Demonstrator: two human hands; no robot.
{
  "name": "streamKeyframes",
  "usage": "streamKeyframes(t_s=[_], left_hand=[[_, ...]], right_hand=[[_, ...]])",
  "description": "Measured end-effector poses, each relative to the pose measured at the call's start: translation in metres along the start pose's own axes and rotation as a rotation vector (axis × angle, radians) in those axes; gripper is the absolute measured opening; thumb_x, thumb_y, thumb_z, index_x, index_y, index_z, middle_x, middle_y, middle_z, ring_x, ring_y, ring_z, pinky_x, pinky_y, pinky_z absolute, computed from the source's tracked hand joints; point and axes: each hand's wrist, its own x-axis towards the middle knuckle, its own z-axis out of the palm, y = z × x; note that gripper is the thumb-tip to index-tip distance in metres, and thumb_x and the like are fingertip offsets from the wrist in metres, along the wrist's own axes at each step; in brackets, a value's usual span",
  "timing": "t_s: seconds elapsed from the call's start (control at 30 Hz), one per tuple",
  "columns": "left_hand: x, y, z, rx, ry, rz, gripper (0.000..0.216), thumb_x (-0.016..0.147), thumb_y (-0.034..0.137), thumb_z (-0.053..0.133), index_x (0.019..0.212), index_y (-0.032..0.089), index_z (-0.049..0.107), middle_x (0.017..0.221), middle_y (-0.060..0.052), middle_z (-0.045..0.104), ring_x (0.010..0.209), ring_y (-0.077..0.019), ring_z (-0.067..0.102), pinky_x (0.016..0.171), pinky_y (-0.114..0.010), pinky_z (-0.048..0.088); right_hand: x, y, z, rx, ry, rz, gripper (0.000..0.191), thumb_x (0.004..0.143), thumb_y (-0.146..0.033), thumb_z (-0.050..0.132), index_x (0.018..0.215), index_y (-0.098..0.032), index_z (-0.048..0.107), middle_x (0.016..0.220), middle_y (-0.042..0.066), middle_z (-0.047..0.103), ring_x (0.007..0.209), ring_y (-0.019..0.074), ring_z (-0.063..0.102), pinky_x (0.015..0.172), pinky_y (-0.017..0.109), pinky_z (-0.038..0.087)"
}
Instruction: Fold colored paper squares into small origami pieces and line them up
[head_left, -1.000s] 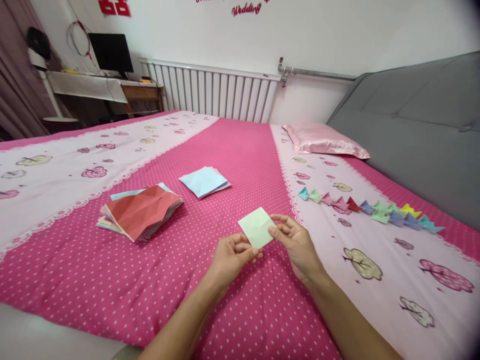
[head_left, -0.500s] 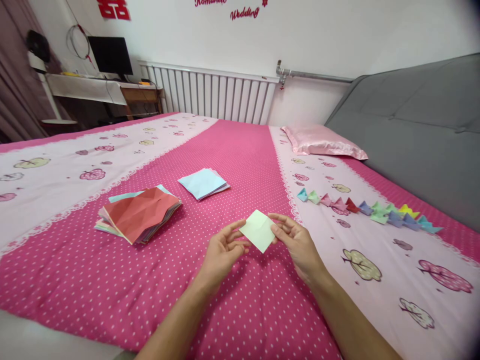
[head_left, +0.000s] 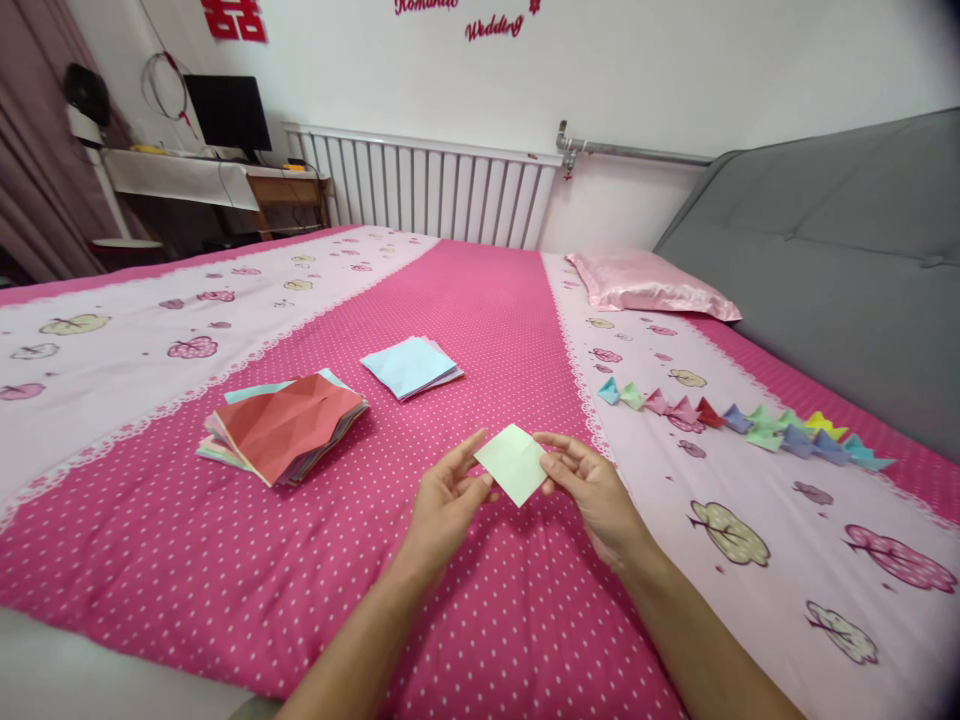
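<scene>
A small pale green square of origami paper (head_left: 513,464) hangs above the pink bedspread, one corner pointing toward me. Faint creases cross its surface. My right hand (head_left: 589,490) pinches its right corner between thumb and fingers. At the left corner, my left hand (head_left: 450,500) has its thumb against the lower left edge and its fingers behind or beside the paper, closed on it. The back of the square is hidden from me.
Left on the bed lies a stack of creased coloured paper (head_left: 292,425), red on top. Beyond it sits a smaller stack, light blue on top (head_left: 412,366). Several folded paper boats (head_left: 705,412) line the right side. A pink pillow (head_left: 649,282) rests near the grey headboard (head_left: 832,210).
My left thumb has come in against the paper's lower left edge, where it was lower and apart. The square has shifted slightly left. The whole view has moved a little.
</scene>
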Motion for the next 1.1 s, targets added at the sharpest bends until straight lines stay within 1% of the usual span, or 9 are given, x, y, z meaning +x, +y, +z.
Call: streamKeyframes(t_s=[0.13, 0.33, 0.43, 0.57, 0.7, 0.8, 0.97, 1.03, 1.1], left_hand=[[0.0, 0.0, 0.0, 0.01, 0.023, -0.018, 0.06, 0.064, 0.021, 0.069, 0.122, 0.013, 0.052, 0.115, -0.016, 0.06, 0.073, -0.0133, 0.062, 0.066, -0.024, 0.048], [0.0, 0.0, 0.0, 0.009, 0.053, -0.061, 0.055, 0.062, 0.019, 0.07, 0.115, 0.009, 0.058, 0.084, -0.01, 0.07, 0.064, -0.012, 0.06, 0.065, -0.024, 0.047], [0.0, -0.001, 0.0, 0.023, 0.075, -0.071, 0.054, 0.062, 0.018, 0.07, 0.114, 0.008, 0.059, 0.078, -0.009, 0.07, 0.065, -0.0131, 0.061, 0.066, -0.024, 0.047], [0.0, 0.0, 0.0, 0.031, 0.111, -0.068, 0.051, 0.062, 0.016, 0.069, 0.111, 0.009, 0.061, 0.083, -0.01, 0.07, 0.068, -0.0139, 0.063, 0.067, -0.024, 0.047], [0.0, 0.001, -0.001, 0.025, 0.126, -0.06, 0.044, 0.064, 0.022, 0.07, 0.106, 0.011, 0.064, 0.091, -0.011, 0.07, 0.072, -0.0138, 0.063, 0.068, -0.023, 0.048], [0.002, -0.002, -0.003, 0.038, 0.106, -0.032, 0.04, 0.066, 0.026, 0.069, 0.103, 0.012, 0.066, 0.093, -0.011, 0.07, 0.074, -0.0144, 0.064, 0.069, -0.024, 0.048], [0.005, -0.013, -0.009, 0.213, 0.099, 0.126, 0.032, 0.072, 0.028, 0.063, 0.101, 0.014, 0.067, 0.094, -0.01, 0.07, 0.077, -0.0176, 0.064, 0.07, -0.028, 0.05], [0.005, -0.017, -0.011, 0.286, 0.122, 0.186, 0.027, 0.074, 0.025, 0.06, 0.099, 0.016, 0.068, 0.094, -0.009, 0.07, 0.079, -0.0182, 0.064, 0.072, -0.029, 0.05], [0.005, -0.02, -0.012, 0.326, 0.144, 0.221, 0.025, 0.075, 0.021, 0.057, 0.096, 0.017, 0.069, 0.094, -0.009, 0.07, 0.082, -0.0184, 0.065, 0.074, -0.03, 0.05]], right_hand=[[0.0, 0.0, 0.0, -0.001, -0.014, 0.003, 0.036, 0.071, -0.034, 0.067, 0.102, -0.018, 0.06, 0.065, -0.003, 0.059, 0.055, 0.0079, 0.052, 0.067, 0.025, 0.043], [-0.001, -0.001, 0.001, -0.012, -0.022, 0.011, 0.036, 0.072, -0.034, 0.066, 0.103, -0.017, 0.059, 0.068, -0.002, 0.06, 0.057, 0.0086, 0.052, 0.067, 0.026, 0.043], [-0.001, -0.002, 0.001, -0.033, -0.038, -0.007, 0.037, 0.072, -0.035, 0.066, 0.104, -0.018, 0.058, 0.072, -0.001, 0.061, 0.059, 0.0095, 0.053, 0.068, 0.027, 0.044], [-0.002, -0.003, 0.001, -0.052, -0.065, -0.015, 0.038, 0.072, -0.036, 0.065, 0.105, -0.018, 0.057, 0.078, 0.002, 0.063, 0.061, 0.0105, 0.054, 0.068, 0.028, 0.044], [-0.002, -0.002, 0.001, -0.068, -0.098, -0.013, 0.04, 0.073, -0.039, 0.064, 0.107, -0.018, 0.056, 0.085, 0.004, 0.065, 0.064, 0.012, 0.056, 0.068, 0.029, 0.046], [-0.002, 0.0, 0.002, -0.079, -0.122, -0.022, 0.041, 0.075, -0.039, 0.062, 0.108, -0.018, 0.055, 0.091, 0.006, 0.066, 0.071, 0.0141, 0.059, 0.069, 0.029, 0.047], [-0.002, 0.001, 0.002, -0.047, -0.189, -0.038, 0.043, 0.075, -0.037, 0.063, 0.113, -0.021, 0.052, 0.102, 0.008, 0.064, 0.088, 0.0187, 0.061, 0.079, 0.034, 0.048], [-0.004, 0.0, 0.001, -0.054, -0.235, -0.059, 0.049, 0.073, -0.034, 0.066, 0.117, -0.022, 0.049, 0.106, 0.009, 0.063, 0.092, 0.02, 0.061, 0.082, 0.036, 0.048], [-0.006, -0.002, 0.002, -0.101, -0.284, -0.088, 0.061, 0.068, -0.03, 0.071, 0.123, -0.024, 0.045, 0.108, 0.009, 0.061, 0.093, 0.0207, 0.06, 0.081, 0.037, 0.048]])
